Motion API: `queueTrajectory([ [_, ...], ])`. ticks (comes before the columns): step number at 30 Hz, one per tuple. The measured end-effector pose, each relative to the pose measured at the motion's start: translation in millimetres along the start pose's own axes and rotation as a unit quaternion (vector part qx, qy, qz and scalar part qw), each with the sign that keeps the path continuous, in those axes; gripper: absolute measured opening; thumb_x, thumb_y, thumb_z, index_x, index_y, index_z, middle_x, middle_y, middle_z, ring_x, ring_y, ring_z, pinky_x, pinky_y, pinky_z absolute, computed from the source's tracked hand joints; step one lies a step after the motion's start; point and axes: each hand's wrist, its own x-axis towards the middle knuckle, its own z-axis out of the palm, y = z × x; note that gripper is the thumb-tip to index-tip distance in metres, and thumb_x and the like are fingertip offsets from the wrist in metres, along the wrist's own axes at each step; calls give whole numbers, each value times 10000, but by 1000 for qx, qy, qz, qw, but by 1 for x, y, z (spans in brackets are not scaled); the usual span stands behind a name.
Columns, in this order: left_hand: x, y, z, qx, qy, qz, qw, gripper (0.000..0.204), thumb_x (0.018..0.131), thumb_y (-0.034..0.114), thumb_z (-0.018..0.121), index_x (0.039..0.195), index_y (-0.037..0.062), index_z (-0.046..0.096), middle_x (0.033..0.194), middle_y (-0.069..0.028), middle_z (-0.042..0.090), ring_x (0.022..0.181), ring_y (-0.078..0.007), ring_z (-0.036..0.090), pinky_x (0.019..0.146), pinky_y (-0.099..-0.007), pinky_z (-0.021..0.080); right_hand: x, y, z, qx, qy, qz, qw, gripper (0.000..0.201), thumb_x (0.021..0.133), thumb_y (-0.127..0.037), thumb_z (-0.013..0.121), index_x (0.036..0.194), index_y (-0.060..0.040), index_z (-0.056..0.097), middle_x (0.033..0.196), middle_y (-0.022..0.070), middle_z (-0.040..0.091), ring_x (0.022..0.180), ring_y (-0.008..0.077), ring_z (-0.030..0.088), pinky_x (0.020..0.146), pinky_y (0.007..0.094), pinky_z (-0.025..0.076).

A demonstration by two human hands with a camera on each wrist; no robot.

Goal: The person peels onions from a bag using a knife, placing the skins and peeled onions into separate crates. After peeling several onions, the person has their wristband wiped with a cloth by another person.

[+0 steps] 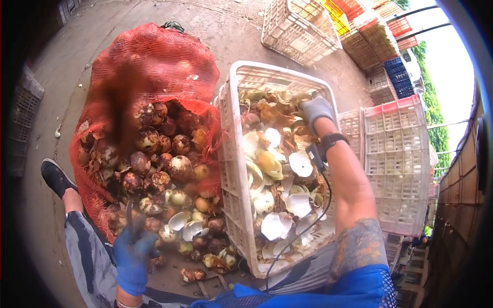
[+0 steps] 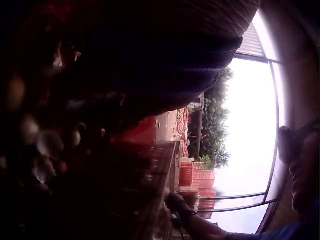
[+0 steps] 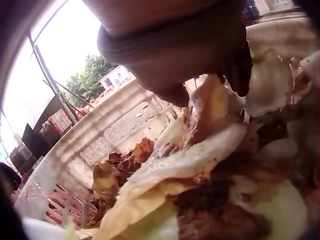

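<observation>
My left hand [image 1: 133, 261], in a blue glove, grips a knife [image 1: 130, 222] with its blade up, beside the onions at the sack's near end. In the left wrist view that hand [image 2: 165, 65] is very dark. My right hand [image 1: 317, 111], gloved in grey, reaches into the far right corner of a white crate [image 1: 237, 169] of onion peels [image 1: 277, 226]. The right wrist view shows this hand [image 3: 185, 55] with its fingers curled down round a brown and yellow onion peel [image 3: 207, 107]. Unpeeled onions [image 1: 181, 167] lie in the open red mesh sack [image 1: 154, 56].
Another white crate [image 1: 303, 36] stands beyond the peel crate. Stacked crates [image 1: 398, 159] rise at the right, and more [image 1: 25, 113] stand at the far left. A foot in a dark shoe [image 1: 55, 177] rests left of the sack. A black cable [image 1: 308, 228] hangs from the right wrist.
</observation>
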Motion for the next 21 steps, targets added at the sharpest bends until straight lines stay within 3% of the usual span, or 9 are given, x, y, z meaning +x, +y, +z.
queueTrajectory([
  [3,-1,9,8,31,2,-12,999,671,862,242,676,1397,-135,528,863,-89,664,622,-145,631,571,-262,512,8,-17,2,-20,-57,-12,998,565,861,-400,743,1291,-34,727,1381,227,666,1279,376,654,1074,434,522],
  [4,-1,11,10,43,4,-15,999,662,870,247,666,1398,-129,532,865,-90,664,626,-144,632,574,-261,514,8,-25,4,-67,-16,-4,998,422,813,-333,785,1055,13,798,1156,203,770,1044,325,765,925,410,581],
  [10,-1,7,9,-44,-4,-21,999,626,874,95,665,1453,-99,530,864,-63,660,651,-112,623,601,-256,543,4,-13,10,-57,11,-40,998,504,869,-311,735,1275,-12,726,1357,260,670,1273,397,653,1057,457,534],
  [13,-6,11,10,-27,0,-34,999,617,879,103,665,1453,-86,539,865,-47,656,657,-101,612,596,-249,522,-15,8,6,53,81,-37,995,465,833,-237,735,1225,13,733,1271,302,695,1224,415,673,1024,463,543],
  [14,-6,11,10,-34,0,-32,999,617,879,103,665,1453,-86,539,865,-47,656,657,-101,612,596,-249,522,-35,15,-8,29,66,-76,994,775,853,-284,733,1551,-69,472,1198,305,718,1128,384,718,944,439,562],
  [15,-11,11,10,-23,-16,-17,999,597,878,103,669,1435,-79,556,864,-41,654,652,-98,605,591,-249,508,-55,39,-27,171,19,-94,981,774,875,-195,750,1566,-37,437,1198,242,733,1064,313,738,881,393,587],
  [17,-11,5,10,-5,-36,7,999,578,876,104,673,1418,-71,572,864,-35,652,647,-95,599,585,-248,494,-92,55,-42,466,-7,-124,876,644,872,-142,780,1435,58,538,1125,202,753,1006,284,751,842,387,618],
  [20,-5,-9,9,-15,-66,64,996,551,852,133,669,1348,-95,593,821,-40,631,583,-120,592,535,-250,492,-162,69,-89,647,-132,-136,739,636,946,-97,719,1504,44,448,1247,166,691,1043,280,732,878,428,652],
  [21,-3,-12,9,-5,-78,81,994,543,845,123,667,1339,-93,598,824,-40,634,583,-117,588,526,-249,485,-181,78,-101,649,-124,-138,737,636,946,-97,719,1504,44,448,1247,166,691,1043,280,732,878,428,652],
])
